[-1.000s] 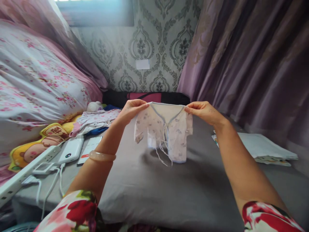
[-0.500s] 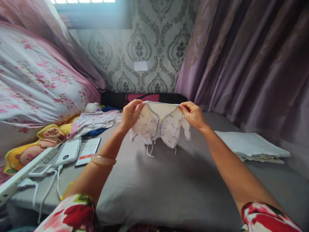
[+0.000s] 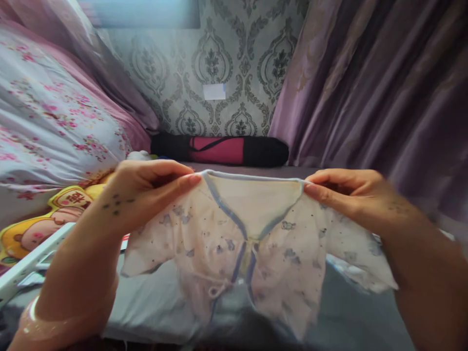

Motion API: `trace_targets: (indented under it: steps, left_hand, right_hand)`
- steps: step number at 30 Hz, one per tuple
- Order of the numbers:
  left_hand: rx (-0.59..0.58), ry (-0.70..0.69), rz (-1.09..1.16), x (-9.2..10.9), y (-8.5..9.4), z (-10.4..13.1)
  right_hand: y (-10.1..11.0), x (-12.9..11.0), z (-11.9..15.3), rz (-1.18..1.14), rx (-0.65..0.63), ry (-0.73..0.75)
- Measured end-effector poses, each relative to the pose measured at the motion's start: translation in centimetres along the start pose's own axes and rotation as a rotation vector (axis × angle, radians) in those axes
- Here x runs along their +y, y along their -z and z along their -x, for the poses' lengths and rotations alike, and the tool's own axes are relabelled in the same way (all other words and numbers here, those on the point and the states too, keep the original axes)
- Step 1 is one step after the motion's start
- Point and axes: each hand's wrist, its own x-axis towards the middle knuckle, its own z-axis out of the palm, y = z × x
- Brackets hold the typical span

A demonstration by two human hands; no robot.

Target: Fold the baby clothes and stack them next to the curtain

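A small baby shirt [image 3: 212, 239], pale with little grey animal prints and blue-grey trim, hangs stretched between my hands, close to the camera. My left hand [image 3: 149, 190] pinches it at the left shoulder, beside the neckline. At the other shoulder my right hand [image 3: 347, 192] pinches the cloth between thumb and fingers. The front edges meet at a tie just below the neck opening and part lower down. Both sleeves droop outward, and the lower hem is blurred. A pale bangle [image 3: 40, 317] circles my left wrist.
Under the shirt lies a bed with a grey sheet [image 3: 146, 302]. A black and pink rolled bag [image 3: 219, 149] rests against the patterned wall. At left are a yellow cartoon cushion [image 3: 40, 234], a white power strip [image 3: 22, 268] and flowered bedding [image 3: 62, 112]. Purple curtains [image 3: 365, 97] hang at right.
Both hands have brought the baby shirt much nearer to the camera, so it fills more of the view and covers the phone and most of the folded white cloths. The grip is unchanged.
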Motion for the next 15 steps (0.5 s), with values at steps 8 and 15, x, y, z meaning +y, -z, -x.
trace_targets:
  steps: [8,15]
  left_hand:
    - [-0.652,0.276,-0.077,-12.6,-12.1,-0.5]
    - [-0.677,0.213,-0.436,-17.2,-18.2,0.6]
  right_hand:
    - [-7.4,12.7,-5.3,0.069,-0.418,-0.133]
    - [-12.2,19.9,-6.3,0.575,-0.352,0.037]
